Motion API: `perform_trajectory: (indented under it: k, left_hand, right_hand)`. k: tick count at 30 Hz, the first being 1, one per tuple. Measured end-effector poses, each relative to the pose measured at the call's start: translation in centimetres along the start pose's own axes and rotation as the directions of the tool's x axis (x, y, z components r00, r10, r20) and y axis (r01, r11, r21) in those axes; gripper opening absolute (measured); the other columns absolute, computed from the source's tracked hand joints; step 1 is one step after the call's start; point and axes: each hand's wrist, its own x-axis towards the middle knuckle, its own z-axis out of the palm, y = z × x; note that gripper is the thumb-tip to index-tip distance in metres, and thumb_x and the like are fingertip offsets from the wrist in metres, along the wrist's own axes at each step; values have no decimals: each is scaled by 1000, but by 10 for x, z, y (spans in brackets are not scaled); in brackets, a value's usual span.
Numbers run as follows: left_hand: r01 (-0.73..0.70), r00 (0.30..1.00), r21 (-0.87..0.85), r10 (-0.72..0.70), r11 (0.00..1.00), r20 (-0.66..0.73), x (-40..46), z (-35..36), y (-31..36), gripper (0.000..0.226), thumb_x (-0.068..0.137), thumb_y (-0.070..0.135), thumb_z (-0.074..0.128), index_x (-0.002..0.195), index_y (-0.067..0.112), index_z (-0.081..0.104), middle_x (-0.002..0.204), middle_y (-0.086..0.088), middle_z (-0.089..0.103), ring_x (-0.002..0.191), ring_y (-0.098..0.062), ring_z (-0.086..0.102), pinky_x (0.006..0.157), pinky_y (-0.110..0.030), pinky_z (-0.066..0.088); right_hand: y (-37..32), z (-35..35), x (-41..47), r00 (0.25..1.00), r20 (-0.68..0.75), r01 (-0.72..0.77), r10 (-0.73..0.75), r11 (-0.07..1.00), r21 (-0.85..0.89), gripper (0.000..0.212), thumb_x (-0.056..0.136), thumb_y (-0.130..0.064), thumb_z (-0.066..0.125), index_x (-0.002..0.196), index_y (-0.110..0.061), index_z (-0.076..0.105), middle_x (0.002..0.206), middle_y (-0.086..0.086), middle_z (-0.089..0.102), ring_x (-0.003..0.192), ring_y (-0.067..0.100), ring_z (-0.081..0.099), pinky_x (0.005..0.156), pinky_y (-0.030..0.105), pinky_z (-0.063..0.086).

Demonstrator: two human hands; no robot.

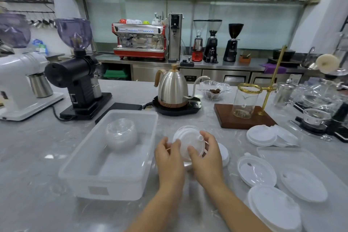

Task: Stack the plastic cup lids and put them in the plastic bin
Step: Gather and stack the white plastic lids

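Grey marble counter (37, 147) — seen across the whole foreground, with all work items set on it.

Translucent plastic bin (79, 173) placed left of centre, long axis running away from the viewer. A stack of clear domed lids (121, 133) is seen lying on its side inside, at the far end.

Black grinder (75, 66) and white grinder (17, 81) stood at far left, behind the bin. Steel kettle (172, 88) set on a black base behind the hands. A wooden stand (243, 117) with a glass jar (243, 102) and brass pole noted to the right of the kettle; a small glass dish (213, 90) lies between them. Red espresso machine (140, 40) seen on the back counter.

Loose white lids are spread at right: two overlapping lids (263, 135) near the wooden stand, a lid (256, 170) just right of the hands, another (303, 184) beside it, and a large near lid (273, 209) at the lower right edge.

Held stack of lids (186, 143) — kept just above the counter at centre, immediately right of the bin, not inside it. It is gripped from both sides: left hand (170, 158) with thumb and fingers curled on the left rim, right hand (206, 156) with fingers wrapped over the right rim and thumb pressed on the face. One more lid (225, 153) is partly hidden behind the right hand.
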Motion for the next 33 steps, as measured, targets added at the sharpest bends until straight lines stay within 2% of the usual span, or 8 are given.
perform_trajectory:
  k: [6, 10, 15, 18, 24, 27, 30, 33]
  left_hand:
    - [179, 982, -281, -153, 943, 112, 18, 0, 1, 37, 101, 30, 52, 119, 2, 68, 117, -24, 73, 109, -39, 70, 101, -58, 52]
    - [201, 957, -324, -115, 924, 265, 19, -2, 0, 41, 100, 28, 52, 119, -4, 69, 118, -29, 70, 103, -34, 66, 97, -50, 50]
    - [210, 910, -309, -70, 928, 409, 22, -6, -4, 41, 95, 30, 48, 109, -1, 71, 96, -17, 66, 90, -27, 62, 75, -36, 50]
    - [215, 892, -313, -56, 925, 448, 26, -7, -9, 40, 95, 32, 43, 99, 7, 75, 87, -12, 70, 85, -25, 66, 75, -38, 50]
    - [260, 893, -324, -99, 909, 440, 27, -5, -11, 60, 95, 59, 45, 127, 16, 70, 129, -13, 71, 123, -29, 65, 113, -51, 43]
    - [241, 889, -306, -83, 921, 450, 26, -6, -10, 57, 94, 61, 45, 131, 24, 67, 131, -9, 71, 122, -25, 66, 111, -52, 44]
    - [229, 892, -302, -75, 925, 446, 26, -7, -9, 54, 95, 62, 44, 126, 26, 71, 126, -6, 74, 118, -23, 68, 104, -48, 51]
    - [235, 889, -300, -80, 925, 450, 24, -8, -8, 57, 87, 67, 54, 117, 23, 75, 118, -5, 76, 114, -22, 71, 86, -38, 60]
  right_hand:
    - [3, -4, -3, 995, 34, 87, -89, 995, 56, 52, 89, 1, 63, 121, -39, 55, 127, -19, 59, 123, 0, 53, 102, 37, 50]
    - [6, 0, -4, 989, 66, 128, -131, 991, 50, 56, 91, 4, 56, 114, -46, 58, 122, -26, 63, 120, -5, 55, 101, 24, 49]
    - [3, 1, -6, 976, 130, 157, -175, 978, 134, 40, 94, -19, 56, 130, -37, 56, 132, -18, 61, 126, 1, 55, 108, 33, 45]
    - [0, 0, -8, 967, 175, 156, -183, 975, 162, 42, 92, -34, 57, 133, -37, 55, 137, -17, 59, 130, 3, 52, 110, 37, 42]
    - [-2, -3, -9, 929, 268, 257, -257, 966, 33, 55, 89, -31, 66, 137, -47, 45, 140, -27, 52, 134, -1, 45, 110, 30, 41]
    - [-2, -7, -8, 914, 317, 247, -253, 967, 60, 61, 88, -23, 68, 139, -45, 42, 140, -29, 51, 134, -2, 45, 102, 19, 44]
    - [-3, -8, -8, 907, 344, 231, -241, 970, 71, 62, 87, -21, 68, 142, -35, 43, 141, -24, 52, 135, 2, 45, 100, 25, 48]
    - [-2, -7, -9, 934, 310, 185, -179, 983, 10, 61, 86, -30, 73, 135, -47, 41, 135, -39, 49, 131, -12, 42, 101, 14, 43]
